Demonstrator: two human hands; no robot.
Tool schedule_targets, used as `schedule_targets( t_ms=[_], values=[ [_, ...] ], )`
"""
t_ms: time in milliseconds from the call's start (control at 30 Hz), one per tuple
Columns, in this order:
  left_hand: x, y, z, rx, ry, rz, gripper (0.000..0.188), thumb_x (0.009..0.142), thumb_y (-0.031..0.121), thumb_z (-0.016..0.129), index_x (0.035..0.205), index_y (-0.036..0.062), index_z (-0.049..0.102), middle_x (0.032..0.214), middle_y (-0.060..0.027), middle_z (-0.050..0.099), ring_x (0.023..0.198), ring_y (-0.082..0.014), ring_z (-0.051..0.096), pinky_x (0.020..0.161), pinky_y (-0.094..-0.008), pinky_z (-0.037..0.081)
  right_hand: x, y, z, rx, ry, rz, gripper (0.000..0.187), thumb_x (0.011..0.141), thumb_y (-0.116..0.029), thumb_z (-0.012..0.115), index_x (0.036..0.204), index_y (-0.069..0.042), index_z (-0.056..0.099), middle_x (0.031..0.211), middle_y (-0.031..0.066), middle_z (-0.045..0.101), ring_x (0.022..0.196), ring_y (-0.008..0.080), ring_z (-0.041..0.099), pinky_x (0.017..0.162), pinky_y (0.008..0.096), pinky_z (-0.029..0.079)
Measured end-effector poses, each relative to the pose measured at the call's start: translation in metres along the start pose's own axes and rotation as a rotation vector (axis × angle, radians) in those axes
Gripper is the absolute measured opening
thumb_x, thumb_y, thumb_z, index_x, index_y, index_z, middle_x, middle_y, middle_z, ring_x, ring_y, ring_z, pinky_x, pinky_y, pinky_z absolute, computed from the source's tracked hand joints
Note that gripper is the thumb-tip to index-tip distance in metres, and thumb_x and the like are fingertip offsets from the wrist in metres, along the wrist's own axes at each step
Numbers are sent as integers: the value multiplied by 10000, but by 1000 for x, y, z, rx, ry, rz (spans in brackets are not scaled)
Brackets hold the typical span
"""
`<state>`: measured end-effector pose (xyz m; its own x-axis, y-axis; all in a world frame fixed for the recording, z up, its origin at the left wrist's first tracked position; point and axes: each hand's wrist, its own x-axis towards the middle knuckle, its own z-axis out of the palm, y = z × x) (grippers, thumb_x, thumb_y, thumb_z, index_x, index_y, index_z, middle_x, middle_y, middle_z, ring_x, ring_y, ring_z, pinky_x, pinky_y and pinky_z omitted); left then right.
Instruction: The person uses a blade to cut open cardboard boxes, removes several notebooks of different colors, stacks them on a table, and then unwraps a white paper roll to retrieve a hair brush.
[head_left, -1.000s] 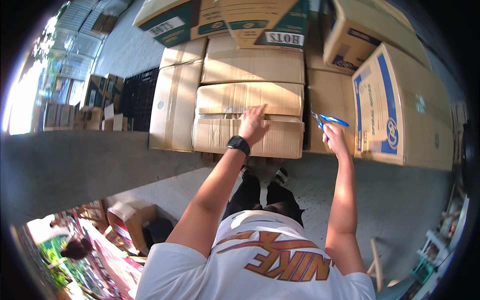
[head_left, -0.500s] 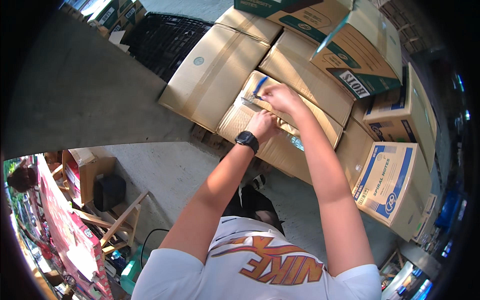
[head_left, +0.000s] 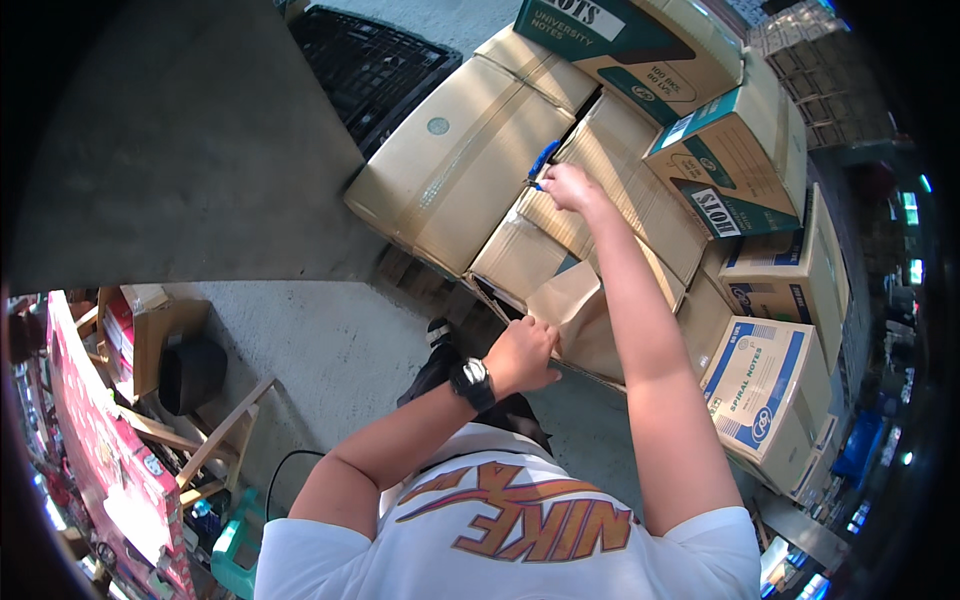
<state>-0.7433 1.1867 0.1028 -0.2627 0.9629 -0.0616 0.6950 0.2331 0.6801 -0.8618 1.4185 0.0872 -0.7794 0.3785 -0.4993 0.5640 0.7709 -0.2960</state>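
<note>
My right hand (head_left: 572, 188) is closed on a blue-handled hand tool (head_left: 543, 160), which looks like scissors or pliers; the exact kind is unclear. It is over the seam between cartons, near the far edge of the middle carton (head_left: 525, 262). Nearer to me, my left hand (head_left: 523, 355), with a black watch (head_left: 471, 384) on its wrist, has its fingertips closed at the lower end of a raised tan flap (head_left: 565, 295). Whether that flap is cardboard or wide brown tape cannot be made out. The thumb points off to the right.
A large taped carton (head_left: 460, 150) lies beyond on the left. Green-and-brown cartons (head_left: 740, 150) stand at the far right, with blue-and-white printed cartons (head_left: 760, 385) nearer. A dark grey panel (head_left: 190, 160) fills the left. Black plastic crates (head_left: 375, 70) lie behind.
My left hand has drawn back toward me, and a tan flap now stands raised by it. My right hand has moved away with the blue tool. The view has shifted slightly.
</note>
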Motion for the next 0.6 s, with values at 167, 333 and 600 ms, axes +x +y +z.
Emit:
schedule_targets(
  t_ms=[167,333,600],
  values=[
    [87,-53,-2,-462,190,-303,284,719,184,620,873,-51,573,711,-184,605,695,-268,607,633,-389,476,-17,51,9,258,161,33,265,839,-271,508,985,-77,616,931,166,619,882,300,593,777,380,458],
    [189,-98,17,-1268,552,-1210,574,678,250,626,1136,-60,475,1169,-258,478,1040,-298,517,840,-384,437,-37,63,5,358,313,36,253,852,-229,507,981,-35,604,790,107,611,682,207,568,635,317,457],
    [190,-98,57,-1857,850,-1207,440,745,235,626,1041,-56,483,939,-93,513,784,-178,472,689,-353,404,-29,2,-12,-12,77,-156,206,816,-219,576,933,-66,650,810,136,640,721,225,621,669,311,480]
  ],
)
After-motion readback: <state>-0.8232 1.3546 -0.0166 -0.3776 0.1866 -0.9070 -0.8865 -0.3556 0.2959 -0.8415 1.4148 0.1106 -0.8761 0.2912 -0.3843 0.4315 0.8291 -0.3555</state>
